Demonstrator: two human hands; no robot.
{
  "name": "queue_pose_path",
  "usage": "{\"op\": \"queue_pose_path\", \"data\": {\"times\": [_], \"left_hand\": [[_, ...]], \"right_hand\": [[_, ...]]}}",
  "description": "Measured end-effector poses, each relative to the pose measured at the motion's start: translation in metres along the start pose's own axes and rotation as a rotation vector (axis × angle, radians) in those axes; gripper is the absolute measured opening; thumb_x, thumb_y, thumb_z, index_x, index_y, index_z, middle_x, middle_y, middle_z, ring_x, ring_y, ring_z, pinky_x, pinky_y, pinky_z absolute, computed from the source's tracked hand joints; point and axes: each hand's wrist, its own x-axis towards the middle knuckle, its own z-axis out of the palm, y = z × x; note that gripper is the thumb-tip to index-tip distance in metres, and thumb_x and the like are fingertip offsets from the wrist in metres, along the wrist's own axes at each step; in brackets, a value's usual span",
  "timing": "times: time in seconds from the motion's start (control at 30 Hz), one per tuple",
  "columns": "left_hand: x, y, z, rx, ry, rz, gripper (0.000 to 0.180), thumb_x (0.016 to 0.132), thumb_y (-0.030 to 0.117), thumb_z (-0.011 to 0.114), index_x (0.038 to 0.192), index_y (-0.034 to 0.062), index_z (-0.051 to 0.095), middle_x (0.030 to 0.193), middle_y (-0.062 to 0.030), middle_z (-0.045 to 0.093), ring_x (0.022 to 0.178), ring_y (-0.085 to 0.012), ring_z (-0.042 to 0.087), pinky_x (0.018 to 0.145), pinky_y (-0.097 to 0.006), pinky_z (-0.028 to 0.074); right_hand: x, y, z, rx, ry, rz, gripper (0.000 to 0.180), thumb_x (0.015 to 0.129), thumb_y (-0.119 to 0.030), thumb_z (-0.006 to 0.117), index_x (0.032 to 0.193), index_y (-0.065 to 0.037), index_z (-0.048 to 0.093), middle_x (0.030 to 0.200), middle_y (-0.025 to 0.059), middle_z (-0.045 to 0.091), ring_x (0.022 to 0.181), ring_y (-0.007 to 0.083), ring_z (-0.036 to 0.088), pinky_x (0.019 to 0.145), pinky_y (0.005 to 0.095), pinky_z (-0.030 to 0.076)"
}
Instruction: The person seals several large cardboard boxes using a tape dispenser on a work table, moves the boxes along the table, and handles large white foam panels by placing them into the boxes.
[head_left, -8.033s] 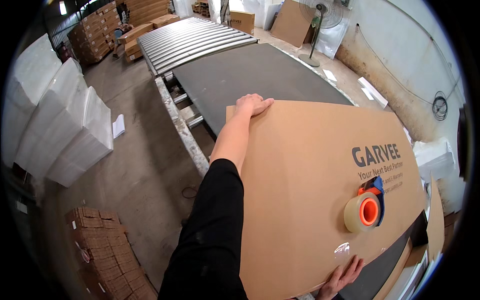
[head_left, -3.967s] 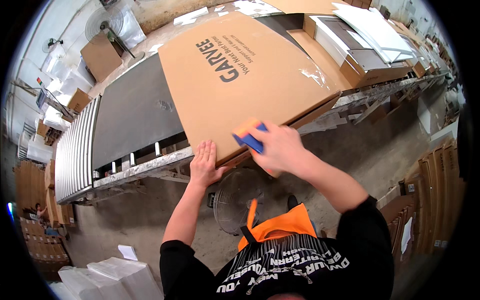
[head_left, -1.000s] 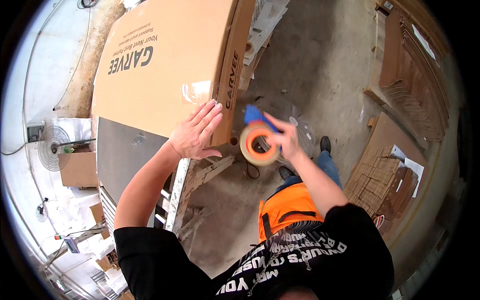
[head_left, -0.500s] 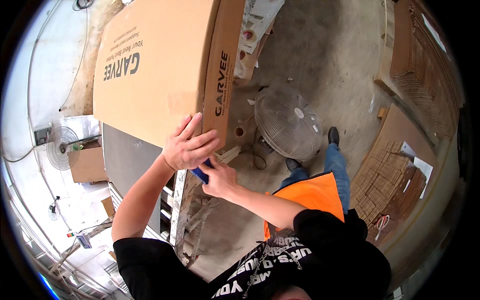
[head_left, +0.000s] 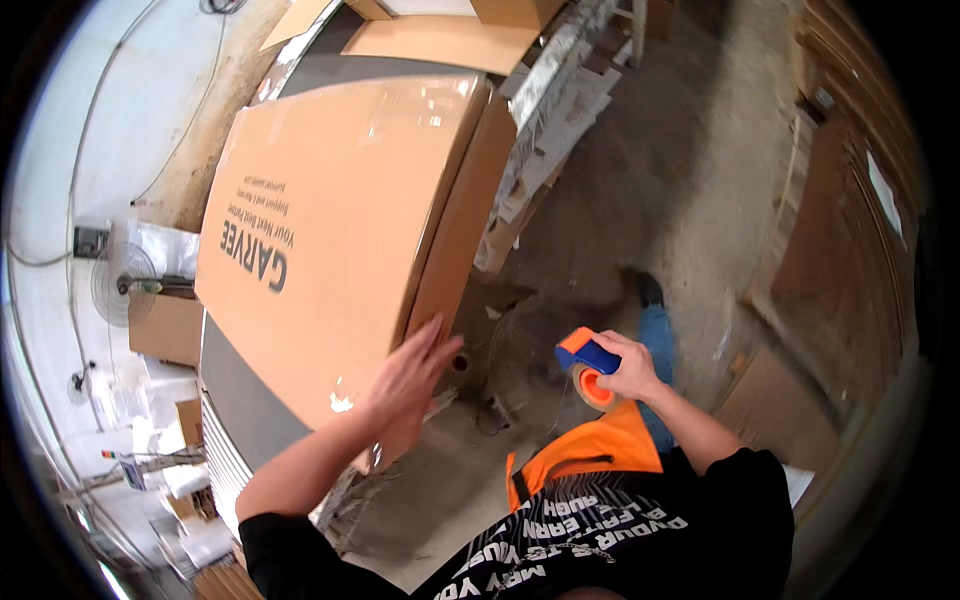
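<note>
Dusty concrete floor [head_left: 690, 190] beside box-laden conveyor [head_left: 240, 420].

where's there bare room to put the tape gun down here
The broad top face of the large cardboard box is bare from its printed side to the far edge. The left hand presses its near corner. The right hand holds the tape dispenser off to the side, over the littered concrete floor.

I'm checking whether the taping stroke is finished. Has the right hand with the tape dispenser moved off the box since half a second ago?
Yes. The right hand with the tape dispenser has pulled away from the cardboard box, toward the person's body.
</note>
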Motion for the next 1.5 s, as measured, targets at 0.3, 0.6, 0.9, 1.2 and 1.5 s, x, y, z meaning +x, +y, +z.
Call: {"op": "queue_pose_path", "data": {"times": [0.3,0.6,0.9,1.2,1.5], "left_hand": [[0.178,-0.256,-0.154,-0.713,0.099,-0.745,0.055,0.071,0.048,0.074,0.098,0.0011,0.066,0.114,-0.0141,0.066,0.106,-0.029,0.059,0.091,-0.041,0.047],[0.177,-0.26,-0.157,-0.905,0.951,-0.934,0.111,0.074,0.07,0.064,0.145,-0.0071,0.027,0.145,-0.0254,0.04,0.137,-0.0432,0.035,0.113,-0.054,0.021],[0.17,-0.265,-0.154,-1.035,0.62,-0.706,0.038,0.083,0.033,0.064,0.102,0.0,0.067,0.088,-0.0096,0.071,0.089,-0.0248,0.067,0.091,-0.039,0.046],[0.164,-0.242,-0.161,-1.042,0.651,-0.889,0.055,0.083,0.02,0.066,0.13,-0.0033,0.05,0.115,-0.0165,0.064,0.094,-0.0238,0.066,0.085,-0.036,0.047],[0.174,-0.251,-0.146,-0.892,0.807,-0.896,0.086,0.087,0.04,0.062,0.149,-0.0023,0.02,0.151,-0.0328,0.022,0.142,-0.0438,0.024,0.115,-0.051,0.019]], "right_hand": [[0.29,-0.032,-0.193,0.42,-0.104,-0.198,0.064,0.061,-0.005,0.067,0.124,0.003,0.058,0.126,0.0157,0.06,0.115,0.02,0.059,0.097,0.0278,0.043],[0.479,-0.166,-0.206,0.356,-1.189,-0.108,0.062,0.058,-0.004,0.063,0.119,0.0,0.066,0.077,0.001,0.065,0.066,0.0078,0.058,0.06,0.0245,0.049],[0.323,-0.142,-0.196,0.06,-0.818,-0.298,0.038,0.06,-0.029,0.069,0.093,-0.01,0.073,0.093,0.0172,0.067,0.083,0.0317,0.067,0.077,0.0395,0.054],[0.307,-0.111,-0.196,0.197,-0.986,-0.29,0.043,0.059,-0.021,0.073,0.099,-0.006,0.07,0.094,0.0097,0.066,0.088,0.025,0.067,0.076,0.0379,0.053],[0.483,-0.139,-0.191,0.436,-1.223,-0.077,0.062,0.057,-0.002,0.067,0.119,-0.005,0.066,0.071,0.0028,0.066,0.058,0.0091,0.058,0.054,0.0255,0.048]]}}
